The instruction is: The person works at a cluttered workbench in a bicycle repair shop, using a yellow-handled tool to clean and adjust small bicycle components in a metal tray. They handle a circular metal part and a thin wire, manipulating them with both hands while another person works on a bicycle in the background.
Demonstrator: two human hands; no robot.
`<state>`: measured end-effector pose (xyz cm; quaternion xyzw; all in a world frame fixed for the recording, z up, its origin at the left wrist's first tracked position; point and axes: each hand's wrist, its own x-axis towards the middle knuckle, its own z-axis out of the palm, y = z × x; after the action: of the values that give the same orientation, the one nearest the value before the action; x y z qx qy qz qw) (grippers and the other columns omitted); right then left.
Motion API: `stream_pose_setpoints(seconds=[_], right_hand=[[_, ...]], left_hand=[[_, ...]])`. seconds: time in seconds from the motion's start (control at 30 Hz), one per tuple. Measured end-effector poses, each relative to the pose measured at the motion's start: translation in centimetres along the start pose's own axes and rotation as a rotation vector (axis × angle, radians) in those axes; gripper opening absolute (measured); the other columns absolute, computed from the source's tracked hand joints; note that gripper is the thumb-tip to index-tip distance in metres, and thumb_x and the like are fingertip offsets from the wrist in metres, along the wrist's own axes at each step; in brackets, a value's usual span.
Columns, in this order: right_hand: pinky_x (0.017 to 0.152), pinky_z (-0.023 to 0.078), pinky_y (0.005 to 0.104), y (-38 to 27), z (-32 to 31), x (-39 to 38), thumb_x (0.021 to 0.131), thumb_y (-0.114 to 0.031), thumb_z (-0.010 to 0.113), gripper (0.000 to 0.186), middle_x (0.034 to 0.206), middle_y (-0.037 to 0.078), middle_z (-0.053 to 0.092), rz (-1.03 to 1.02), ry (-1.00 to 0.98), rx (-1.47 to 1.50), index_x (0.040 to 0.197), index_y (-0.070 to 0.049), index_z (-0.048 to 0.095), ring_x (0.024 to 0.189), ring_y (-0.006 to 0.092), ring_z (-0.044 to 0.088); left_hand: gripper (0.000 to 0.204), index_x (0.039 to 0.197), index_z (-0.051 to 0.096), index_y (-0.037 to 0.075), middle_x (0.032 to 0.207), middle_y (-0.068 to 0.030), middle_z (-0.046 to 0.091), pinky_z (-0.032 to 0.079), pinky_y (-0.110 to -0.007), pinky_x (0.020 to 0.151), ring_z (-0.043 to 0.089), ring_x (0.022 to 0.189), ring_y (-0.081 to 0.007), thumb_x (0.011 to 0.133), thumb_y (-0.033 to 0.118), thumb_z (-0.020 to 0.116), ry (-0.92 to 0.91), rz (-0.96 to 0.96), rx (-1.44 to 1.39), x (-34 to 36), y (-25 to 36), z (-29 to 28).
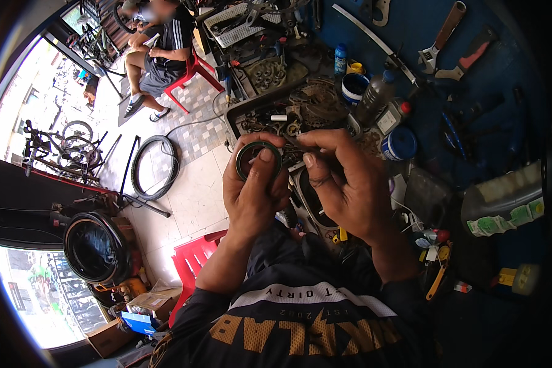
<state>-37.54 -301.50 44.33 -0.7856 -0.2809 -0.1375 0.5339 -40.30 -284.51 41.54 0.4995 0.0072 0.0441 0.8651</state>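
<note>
Between the thumb and fingers of my left hand (249, 199) is a round ring (238, 164) with a dark greenish rim, perhaps a bearing. The thumb presses inside the ring's opening. My right hand (352, 184) is raised just to the right, its thumb and index finger nearly pinched together. Something thin and dark seems to stick out from those fingertips toward the ring, too small to name. Both hands are above the near edge of a cluttered workbench. Behind them, a dark tray (228, 118) holds greasy metal parts and toothed bicycle sprockets (325, 101).
Blue tubs (400, 145), a dark bottle (374, 98) and a grey bottle with a red cap (391, 118) stand right of the tray. An adjustable wrench (441, 40) lies against the blue surface. A red chair (193, 260), a tire (140, 168) and a seated person (165, 55) are left.
</note>
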Motion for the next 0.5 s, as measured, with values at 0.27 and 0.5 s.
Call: stream_pose_setpoints(seconds=[0.27, 0.5], right_hand=[[0.061, 0.055, 0.0359, -2.0, -2.5, 0.6, 0.084, -0.001, 0.077, 0.037, 0.085, 0.005, 0.068, -0.236, -0.148, -0.504, 0.121, -0.008, 0.075, 0.071, 0.0224, 0.068], [0.054, 0.05, 0.0327, -2.5, -2.6, 1.0, 0.083, -0.007, 0.076, 0.037, 0.08, 0.001, 0.061, -0.435, -0.127, -0.71, 0.12, -0.011, 0.079, 0.065, 0.0169, 0.06]], left_hand=[[0.025, 0.124, 0.059, 0.002, 0.064, 0.0034, 0.049, 0.031, -0.022, 0.046, 0.04, 0.05, -0.0033, 0.113, 0.024, 0.052, -0.041, 0.091, 0.116, -0.1, 0.0, -0.1], [0.023, 0.122, 0.061, 0.001, 0.07, 0.002, 0.057, 0.033, -0.021, 0.048, 0.044, 0.052, -0.0024, 0.113, 0.02, 0.054, 0.013, 0.127, 0.253, -0.4, 0.3, 0.3]])
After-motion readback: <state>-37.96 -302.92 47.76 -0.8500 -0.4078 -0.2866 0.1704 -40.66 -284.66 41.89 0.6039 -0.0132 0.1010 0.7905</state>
